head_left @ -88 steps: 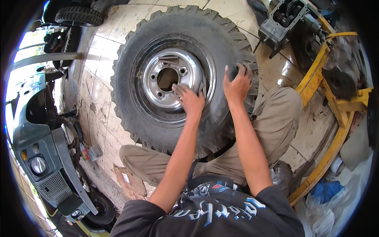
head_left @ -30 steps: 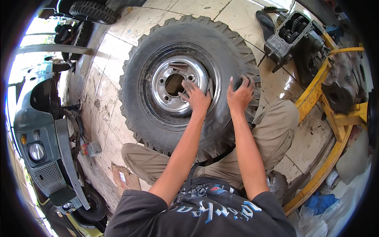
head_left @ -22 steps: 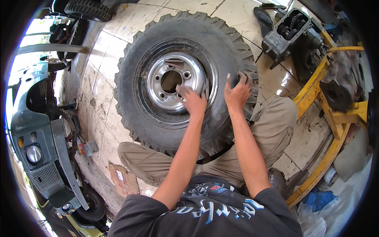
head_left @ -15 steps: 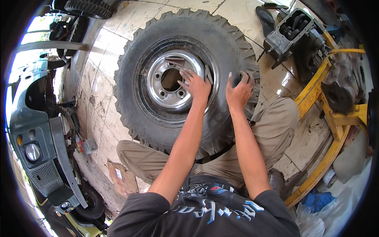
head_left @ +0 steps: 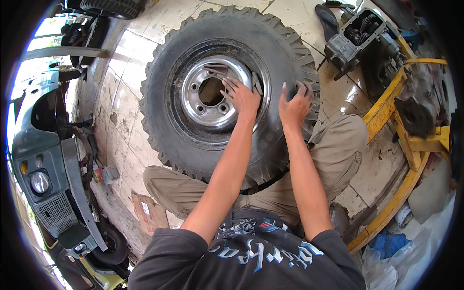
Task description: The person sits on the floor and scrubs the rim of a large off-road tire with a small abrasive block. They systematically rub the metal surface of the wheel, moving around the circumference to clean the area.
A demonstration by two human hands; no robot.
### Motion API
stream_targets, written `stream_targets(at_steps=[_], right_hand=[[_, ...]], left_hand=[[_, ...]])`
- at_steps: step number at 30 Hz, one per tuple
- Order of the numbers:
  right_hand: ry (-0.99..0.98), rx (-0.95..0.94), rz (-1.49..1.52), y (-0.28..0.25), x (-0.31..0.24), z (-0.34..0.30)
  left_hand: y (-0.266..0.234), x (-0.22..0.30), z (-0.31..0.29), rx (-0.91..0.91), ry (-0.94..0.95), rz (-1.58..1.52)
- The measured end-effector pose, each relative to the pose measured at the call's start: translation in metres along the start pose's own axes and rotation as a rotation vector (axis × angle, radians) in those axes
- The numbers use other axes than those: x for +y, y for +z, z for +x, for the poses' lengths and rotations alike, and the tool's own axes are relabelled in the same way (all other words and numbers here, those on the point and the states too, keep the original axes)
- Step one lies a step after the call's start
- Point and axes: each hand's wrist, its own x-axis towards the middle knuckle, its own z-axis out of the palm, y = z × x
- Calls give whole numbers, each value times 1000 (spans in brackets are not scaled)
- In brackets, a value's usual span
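A large black off-road tire (head_left: 159,104) lies flat, mounted on a silver steel wheel rim (head_left: 189,107) with a round center hole and several bolt holes. My left hand (head_left: 244,100) rests on the rim's right side, fingers spread toward the hole. A folded brownish strip like sandpaper (head_left: 215,69) lies on the rim's upper part. Beside my left hand, a grey folded piece (head_left: 257,83) sits along the rim's edge. My right hand (head_left: 296,107) is at the tire's right shoulder, fingers curled around something dark between them and the thumb, which I cannot make out.
My bent legs (head_left: 333,154) flank the tire's near side. On the right stand a yellow metal frame (head_left: 384,106) and an opened gearbox (head_left: 360,36); a black sandal (head_left: 327,21) lies by it. A vehicle's front (head_left: 46,169) stands left, near flattened cardboard (head_left: 147,212).
The whole view has shifted slightly. My left hand has moved a little to the right along the rim; my right hand keeps its place at the tire's shoulder, its fingers curled slightly closer.
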Motion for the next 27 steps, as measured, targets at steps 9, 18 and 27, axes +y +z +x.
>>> stream_targets(at_steps=[9, 18, 27], right_hand=[[0, 42, -23, 0, 14, 8], [17, 40, -33, 1, 14, 8], [-47, 33, 54, 1, 4, 1]], left_hand=[[-9, -10, -33, -96, 65, 73], [10, -20, -35, -114, 108, 40], [18, -3, 14, 45, 103, 79]])
